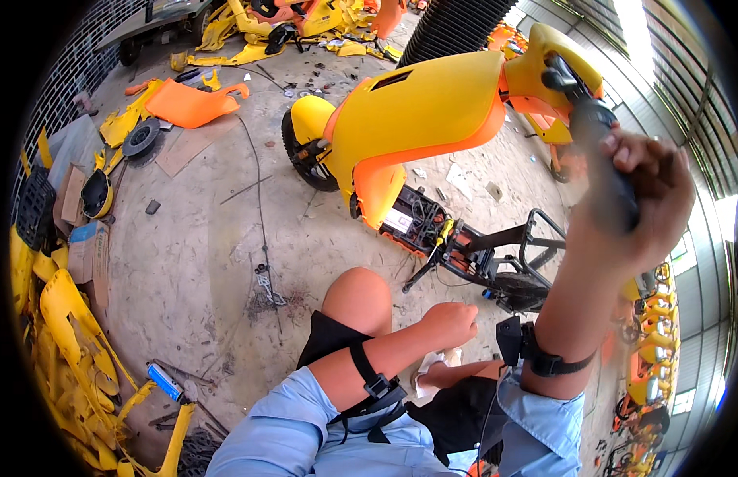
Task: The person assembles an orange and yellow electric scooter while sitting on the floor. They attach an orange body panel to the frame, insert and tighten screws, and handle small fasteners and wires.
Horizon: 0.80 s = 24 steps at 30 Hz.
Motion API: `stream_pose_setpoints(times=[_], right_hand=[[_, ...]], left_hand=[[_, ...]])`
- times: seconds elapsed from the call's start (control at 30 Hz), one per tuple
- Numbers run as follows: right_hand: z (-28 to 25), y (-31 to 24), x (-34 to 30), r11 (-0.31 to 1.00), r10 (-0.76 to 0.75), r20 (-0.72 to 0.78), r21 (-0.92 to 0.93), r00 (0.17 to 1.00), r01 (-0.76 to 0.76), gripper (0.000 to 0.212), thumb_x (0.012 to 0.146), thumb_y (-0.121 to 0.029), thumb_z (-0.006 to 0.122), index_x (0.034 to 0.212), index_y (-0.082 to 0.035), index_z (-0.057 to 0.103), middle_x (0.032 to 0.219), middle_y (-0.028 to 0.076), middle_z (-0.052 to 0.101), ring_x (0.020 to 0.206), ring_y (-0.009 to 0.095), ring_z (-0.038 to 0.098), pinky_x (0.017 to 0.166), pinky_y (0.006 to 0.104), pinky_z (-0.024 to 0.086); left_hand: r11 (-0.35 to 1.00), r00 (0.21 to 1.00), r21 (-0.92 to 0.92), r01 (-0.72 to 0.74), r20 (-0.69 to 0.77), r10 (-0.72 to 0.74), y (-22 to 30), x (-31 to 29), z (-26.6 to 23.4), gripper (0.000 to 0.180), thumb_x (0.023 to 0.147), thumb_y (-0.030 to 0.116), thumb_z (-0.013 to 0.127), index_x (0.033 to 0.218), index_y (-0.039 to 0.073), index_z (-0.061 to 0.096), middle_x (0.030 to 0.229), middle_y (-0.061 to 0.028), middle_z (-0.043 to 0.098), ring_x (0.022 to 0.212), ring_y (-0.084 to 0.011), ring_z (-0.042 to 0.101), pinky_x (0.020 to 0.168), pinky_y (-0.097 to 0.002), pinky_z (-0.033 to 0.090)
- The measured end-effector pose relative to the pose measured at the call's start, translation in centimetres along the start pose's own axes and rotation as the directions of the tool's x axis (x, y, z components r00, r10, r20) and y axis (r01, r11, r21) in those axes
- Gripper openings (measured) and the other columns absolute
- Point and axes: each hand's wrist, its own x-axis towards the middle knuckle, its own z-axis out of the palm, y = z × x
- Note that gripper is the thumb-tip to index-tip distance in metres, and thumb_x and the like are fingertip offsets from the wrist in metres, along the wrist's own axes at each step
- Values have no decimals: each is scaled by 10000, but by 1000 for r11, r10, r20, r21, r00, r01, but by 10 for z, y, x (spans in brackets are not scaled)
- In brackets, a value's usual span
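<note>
While right hand point(659, 187) wraps handlebar grip point(611, 191) snugly, left hand point(454, 323) balled up, contents unclear | scooter point(429, 103) noses upper-left, long axis slanting lower-right | roomy concrete floor point(198, 246) leftward

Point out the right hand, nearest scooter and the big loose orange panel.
Right hand point(660, 189), head view: middle of hand.
Nearest scooter point(429, 103), head view: yellow body panel.
Loose orange panel point(190, 103), head view: middle.

Orange panel point(192, 104) near a round grey disc point(141, 138), cardboard box point(83, 253) beside yellow panels point(63, 300).
</note>
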Motion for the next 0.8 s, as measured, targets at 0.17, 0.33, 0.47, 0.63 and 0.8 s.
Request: stream_pose_setpoints(times=[0.17, 0.33, 0.47, 0.63, 0.8], right_hand=[[-6, -4, 0, 999, 35, 96, -28, 995, -32, 321, 992, -255, 331, 943, 11, 504, 701, 145, 548, 759, 271, 560, 867, 400, 447], [-20, -5, 0, 1000, 14, 176, 13, 984, -16, 350, 1008, -268, 306, 966, 8, 517, 728, 147, 555, 789, 279, 573, 896, 418, 434], [-57, -6, 5, 989, -5, 45, 151, 999, -2, 368, 1011, -269, 315, 964, -9, 572, 757, 133, 581, 823, 284, 580, 918, 428, 430], [-124, 47, -2, 995, 77, -362, -30, 929, -94, 277, 986, -248, 419, 906, -37, 580, 698, 95, 591, 709, 227, 573, 722, 356, 462], [-202, 121, -64, 768, 636, -466, 310, 615, -560, 251, 964, -267, 485, 919, -36, 570, 682, 81, 595, 648, 187, 575, 618, 293, 440]], left_hand=[[1000, 999, -5, 7, -38, -7, 0, 5, -3, 232, 844, 266, 564, 831, 34, 577, 799, -186, 646, 765, -391, 632, 658, -512, 485], [1000, 1000, -19, -9, 8, 9, 6, 3, 3, 237, 848, 272, 563, 836, 36, 585, 803, -183, 648, 773, -391, 631, 659, -509, 484], [999, 998, -8, 46, 33, -46, 5, 0, -3, 251, 853, 287, 573, 828, 37, 589, 800, -181, 654, 765, -392, 630, 659, -505, 485], [989, 990, 49, 143, -18, -142, 0, 1, -17, 301, 877, 325, 586, 798, 35, 581, 756, -193, 643, 741, -401, 624, 645, -505, 474], [952, 974, 214, 220, 1, -226, -4, 18, -13, 394, 892, 360, 612, 705, 19, 545, 655, -207, 589, 672, -410, 601, 595, -494, 450]])
